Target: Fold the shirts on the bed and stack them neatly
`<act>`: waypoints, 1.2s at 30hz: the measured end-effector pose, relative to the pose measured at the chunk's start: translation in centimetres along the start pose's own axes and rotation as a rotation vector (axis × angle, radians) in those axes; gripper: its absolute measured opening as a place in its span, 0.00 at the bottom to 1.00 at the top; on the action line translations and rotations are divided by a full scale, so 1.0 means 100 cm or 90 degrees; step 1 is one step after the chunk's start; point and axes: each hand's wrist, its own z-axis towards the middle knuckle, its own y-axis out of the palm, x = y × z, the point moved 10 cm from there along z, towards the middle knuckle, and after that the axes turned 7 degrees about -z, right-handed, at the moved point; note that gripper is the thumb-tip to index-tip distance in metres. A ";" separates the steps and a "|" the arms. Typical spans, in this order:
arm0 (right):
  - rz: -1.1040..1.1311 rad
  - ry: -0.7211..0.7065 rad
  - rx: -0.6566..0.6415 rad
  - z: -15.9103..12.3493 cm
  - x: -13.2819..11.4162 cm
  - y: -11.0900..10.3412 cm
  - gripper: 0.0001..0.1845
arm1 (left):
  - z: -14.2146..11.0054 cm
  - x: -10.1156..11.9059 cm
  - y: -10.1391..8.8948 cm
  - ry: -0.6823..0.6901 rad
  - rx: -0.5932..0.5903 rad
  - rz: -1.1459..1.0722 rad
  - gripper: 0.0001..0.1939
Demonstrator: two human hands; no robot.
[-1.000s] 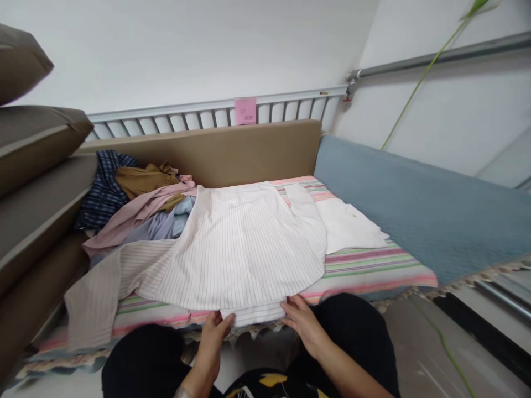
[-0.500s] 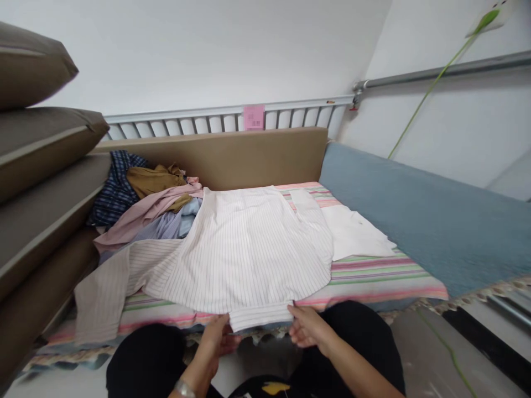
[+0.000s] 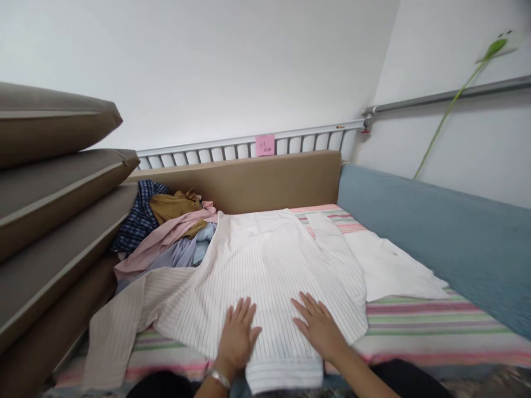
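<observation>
A white shirt [image 3: 265, 260] with thin dark stripes lies spread flat, its collar end nearest me and its sleeves out to both sides. My left hand [image 3: 238, 334] rests palm down on the shirt's near left part, fingers spread. On the near right part, my right hand [image 3: 319, 326] lies flat in the same way, fingers apart. Between my wrists the collar [image 3: 284, 375] shows at the bottom of the view. A white folded garment [image 3: 394, 265] lies just right of the shirt.
Striped bedding [image 3: 431, 326] lies under the clothes. At the left is a heap of clothes [image 3: 178, 226] beside stacked brown cushions [image 3: 66, 221]. A tan padded board [image 3: 282, 179] stands at the back, a blue padded side [image 3: 435, 221] at the right. A pink note [image 3: 265, 145] hangs on the radiator [image 3: 207, 153].
Both hands have left the collar's edges and moved forward onto the shirt, opening out flat. The camera view has tilted up, so the scene sits lower.
</observation>
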 end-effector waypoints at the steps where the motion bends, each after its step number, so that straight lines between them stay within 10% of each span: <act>1: -0.018 0.009 0.006 0.001 0.011 0.005 0.28 | 0.001 -0.025 -0.002 -0.036 0.017 0.035 0.25; 6: -0.043 0.072 0.042 0.001 0.057 -0.002 0.29 | -0.008 -0.109 -0.023 -0.187 0.046 0.050 0.25; 14: 0.196 -0.051 0.041 0.050 -0.033 -0.008 0.23 | 0.038 -0.021 0.023 -0.039 -0.016 -0.188 0.27; 17: 0.190 -0.047 0.021 0.077 -0.011 0.006 0.24 | 0.053 -0.052 0.019 -0.113 -0.004 -0.161 0.25; 22: -0.008 0.012 0.122 0.104 0.079 0.014 0.28 | 0.095 -0.130 -0.047 -0.081 0.034 -0.090 0.25; 28: -0.090 -0.024 0.199 0.100 0.089 0.022 0.26 | 0.203 -0.179 -0.145 -0.037 0.076 0.308 0.29; 36: -0.115 -0.045 0.193 0.100 0.088 0.014 0.27 | 0.279 -0.218 -0.070 -0.002 -0.044 0.362 0.26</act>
